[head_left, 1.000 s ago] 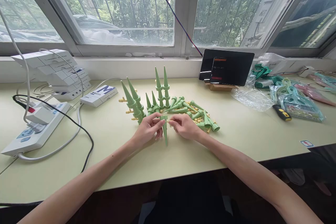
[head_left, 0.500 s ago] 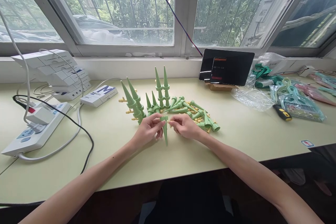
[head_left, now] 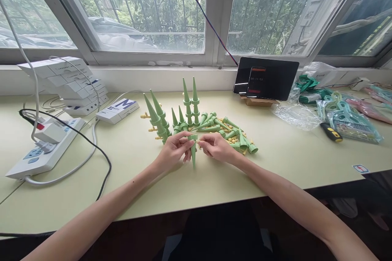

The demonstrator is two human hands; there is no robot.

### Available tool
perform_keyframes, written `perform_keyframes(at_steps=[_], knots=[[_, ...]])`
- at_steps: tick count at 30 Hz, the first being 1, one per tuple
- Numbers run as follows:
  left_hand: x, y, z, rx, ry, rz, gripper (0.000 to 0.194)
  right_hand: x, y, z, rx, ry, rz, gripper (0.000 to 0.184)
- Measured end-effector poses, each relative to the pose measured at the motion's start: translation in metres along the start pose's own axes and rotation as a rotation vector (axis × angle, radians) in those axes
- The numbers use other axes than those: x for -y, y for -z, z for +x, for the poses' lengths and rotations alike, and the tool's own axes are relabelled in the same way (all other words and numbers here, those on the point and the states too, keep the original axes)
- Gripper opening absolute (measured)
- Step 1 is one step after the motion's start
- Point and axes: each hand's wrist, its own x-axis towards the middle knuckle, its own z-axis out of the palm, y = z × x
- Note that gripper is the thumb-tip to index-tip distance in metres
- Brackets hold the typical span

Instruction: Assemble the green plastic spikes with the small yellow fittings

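Observation:
My left hand (head_left: 176, 147) is closed around the top of a green plant watering spike (head_left: 193, 158), whose tip points down toward the table. My right hand (head_left: 216, 147) pinches a small yellow valve (head_left: 197, 142) at the spike's side; the fingers cover most of it. Just behind my hands, several green spikes stand tip-up in stacks (head_left: 188, 108), some with yellow valves sticking out sideways (head_left: 144, 116). Right of these lies a loose pile of green spikes and yellow valves (head_left: 234, 133).
A power strip (head_left: 45, 163) with cables and white boxes (head_left: 118, 110) occupy the left. A tablet (head_left: 275, 77) with a phone leaning on it stands behind the pile. Bagged items (head_left: 355, 120) and a yellow-black screwdriver handle (head_left: 330, 132) lie at the right.
The whole view has shifted slightly to the left. Both hands keep nearly the same grip on the spike and the yellow valve.

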Motion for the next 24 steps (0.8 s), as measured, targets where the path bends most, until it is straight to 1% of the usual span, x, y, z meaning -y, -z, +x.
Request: perform_keyframes(at_steps=[2,7,9,12,17,19,21,24], knots=[[-0.0004,-0.0007,0.0,-0.008,-0.002,-0.002,0.025,0.0,-0.0001,0.0,-0.011,0.024,-0.035,0.028],[0.0002,0.0001,0.0009,0.036,0.073,-0.036,0.027,0.0001,-0.0014,0.0,-0.112,0.182,-0.282,0.029],[0.001,0.0006,0.0012,0.044,0.096,-0.065,0.028,0.0004,-0.0016,0.0,-0.122,0.2,-0.309,0.029],[0.0014,0.0005,0.0012,0.04,0.093,-0.088,0.029,0.0003,-0.0011,-0.0003,-0.096,0.154,-0.246,0.028],[0.0001,-0.0011,0.0007,0.035,0.027,-0.055,0.026,-0.0012,0.0006,-0.0009,-0.003,0.025,-0.041,0.026],[-0.0001,-0.0012,0.0006,0.029,0.007,-0.044,0.025,-0.0016,0.0005,-0.0008,0.008,0.021,-0.038,0.026],[0.0002,-0.0006,0.0006,0.036,0.02,-0.041,0.025,-0.002,-0.0002,-0.0004,-0.03,0.082,-0.125,0.026],[0.0022,0.0013,0.0008,0.059,0.083,-0.073,0.026,-0.0027,-0.0019,0.0003,-0.123,0.225,-0.302,0.028]])
